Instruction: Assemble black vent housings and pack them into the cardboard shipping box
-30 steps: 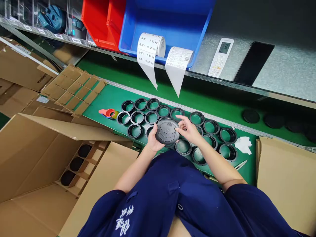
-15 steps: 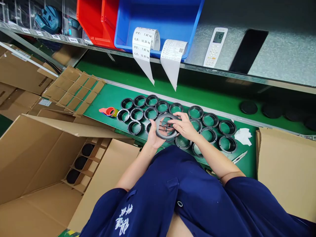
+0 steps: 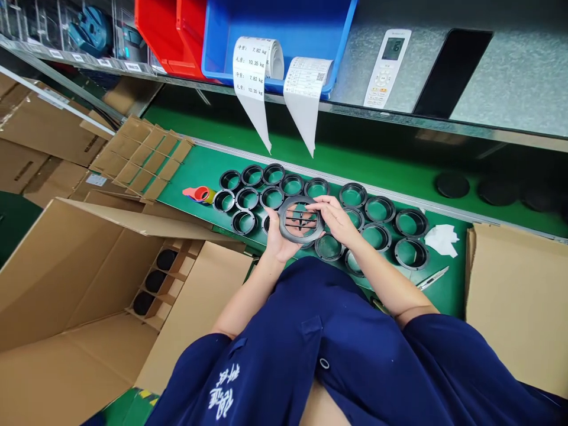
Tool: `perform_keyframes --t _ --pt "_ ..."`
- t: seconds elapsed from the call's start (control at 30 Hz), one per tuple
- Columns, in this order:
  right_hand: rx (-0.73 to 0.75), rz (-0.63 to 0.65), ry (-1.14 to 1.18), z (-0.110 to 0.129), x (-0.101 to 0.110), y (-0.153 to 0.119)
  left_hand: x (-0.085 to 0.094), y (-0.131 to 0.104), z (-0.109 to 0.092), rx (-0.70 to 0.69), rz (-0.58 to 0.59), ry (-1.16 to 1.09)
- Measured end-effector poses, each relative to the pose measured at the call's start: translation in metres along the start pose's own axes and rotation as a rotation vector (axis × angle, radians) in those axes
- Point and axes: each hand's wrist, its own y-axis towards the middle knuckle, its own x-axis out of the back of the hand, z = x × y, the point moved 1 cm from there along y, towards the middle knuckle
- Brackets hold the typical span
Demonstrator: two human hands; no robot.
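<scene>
A round black air vent (image 3: 300,219) with thin crossbars in its opening is held up in front of my body, its ring tilted toward me. My left hand (image 3: 279,242) supports it from the left and underneath, thumb along the rim and fingers showing through the bars. On the upper right of the ring, the fingertips of my right hand (image 3: 336,222) rest against the rim and reach the bars. Behind and around both hands, several open black rings (image 3: 328,247) stand on the green bench (image 3: 195,171); those directly beneath the vent are partly hidden.
A utility knife (image 3: 433,278) and crumpled white paper (image 3: 442,239) lie at right, near a cardboard box (image 3: 519,296). Left are cardboard dividers (image 3: 142,157), coloured tape rolls (image 3: 202,194) and an open carton (image 3: 89,260) holding black round parts. A shelf edge (image 3: 355,112) overhangs the bench.
The vent has tilted so its face and crossbars show more fully. My right fingers have shifted slightly up along its rim. The whole view has moved a little.
</scene>
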Motion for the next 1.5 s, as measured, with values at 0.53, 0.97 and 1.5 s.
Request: perform_keyframes --t 0.53,0.97,1.5 --pt "-0.02 0.445 -0.452 -0.038 -0.025 -0.035 0.029 0.033 0.044 0.246 -0.222 0.186" --pt "-0.61 -0.035 -0.928 -0.157 0.056 0.041 0.04 0.06 0.047 0.321 -0.306 0.44" --pt "-0.394 -0.07 -0.875 -0.197 0.052 0.085 0.091 0.055 0.031 0.345 -0.637 0.329"
